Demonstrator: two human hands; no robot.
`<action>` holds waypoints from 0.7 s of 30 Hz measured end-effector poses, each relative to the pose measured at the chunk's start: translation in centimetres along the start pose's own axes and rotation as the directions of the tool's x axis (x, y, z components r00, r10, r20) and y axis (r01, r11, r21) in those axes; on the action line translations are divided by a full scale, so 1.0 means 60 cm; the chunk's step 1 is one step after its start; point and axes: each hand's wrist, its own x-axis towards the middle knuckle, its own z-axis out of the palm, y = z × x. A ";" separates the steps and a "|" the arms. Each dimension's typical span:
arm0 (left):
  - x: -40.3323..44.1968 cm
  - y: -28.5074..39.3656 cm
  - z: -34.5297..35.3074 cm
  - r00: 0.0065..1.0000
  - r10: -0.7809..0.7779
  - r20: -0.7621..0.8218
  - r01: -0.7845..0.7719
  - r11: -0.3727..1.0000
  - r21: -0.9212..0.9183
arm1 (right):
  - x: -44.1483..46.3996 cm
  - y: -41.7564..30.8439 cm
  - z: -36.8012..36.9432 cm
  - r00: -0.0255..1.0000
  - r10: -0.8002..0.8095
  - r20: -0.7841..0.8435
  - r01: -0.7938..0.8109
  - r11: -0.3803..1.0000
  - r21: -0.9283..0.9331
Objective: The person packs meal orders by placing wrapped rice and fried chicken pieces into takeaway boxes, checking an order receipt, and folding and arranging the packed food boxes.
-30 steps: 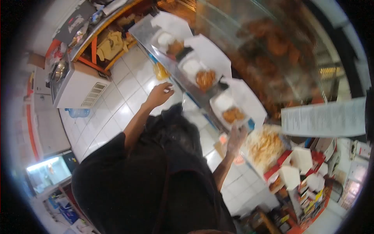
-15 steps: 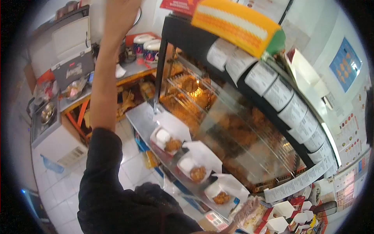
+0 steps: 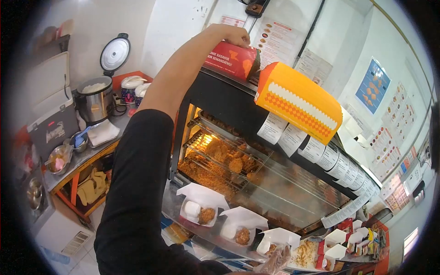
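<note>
Has the red box [image 3: 229, 60] up on top of the black warmer [image 3: 224, 98], just beside the yellow box [image 3: 300, 103]. Has the left grip [image 3: 236, 35] at its top edge with bent fingers; can't tell if closed on it. Shows three open white boxes [image 3: 205, 201] in a row on the tabletop [image 3: 172, 201], with chicken [image 3: 206, 215] and a white lump [image 3: 192, 209] in each. Looks done with filling those, but has no lid [image 3: 244, 217] shut yet. Has the right grip [image 3: 276, 262], in a clear glove, by the third white box [image 3: 279, 236]; too blurry to tell how open, or if holding anything.
</note>
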 end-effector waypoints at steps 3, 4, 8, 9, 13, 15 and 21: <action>0.043 -0.031 0.000 0.996 0.041 0.084 -0.038 0.999 -0.028 | -0.004 -0.035 0.017 0.970 0.232 -0.075 -0.230 0.973 0.032; 0.047 -0.030 -0.003 0.992 0.042 0.119 -0.035 0.998 -0.052 | -0.009 -0.042 0.019 0.963 0.257 -0.086 -0.255 0.966 0.034; 0.042 -0.024 -0.011 0.986 -0.004 0.165 0.051 0.958 -0.283 | -0.011 -0.061 0.032 0.938 0.328 -0.115 -0.323 0.944 0.062; 0.048 -0.030 -0.011 0.979 0.004 0.205 0.057 0.955 -0.291 | -0.012 -0.063 0.036 0.933 0.340 -0.115 -0.333 0.940 0.076; 0.046 -0.002 -0.026 0.987 0.008 0.158 -0.010 1.000 0.011 | -0.009 -0.100 0.065 0.904 0.410 -0.119 -0.394 0.909 0.139; 0.112 -0.082 0.006 0.974 0.189 -0.129 -0.166 0.972 0.168 | 0.017 -0.158 0.097 0.817 0.538 -0.208 -0.520 0.843 0.136; 0.070 -0.037 -0.029 0.626 0.201 -0.754 -0.018 0.970 0.244 | 0.034 -0.169 0.109 0.872 0.463 -0.160 -0.467 0.884 0.013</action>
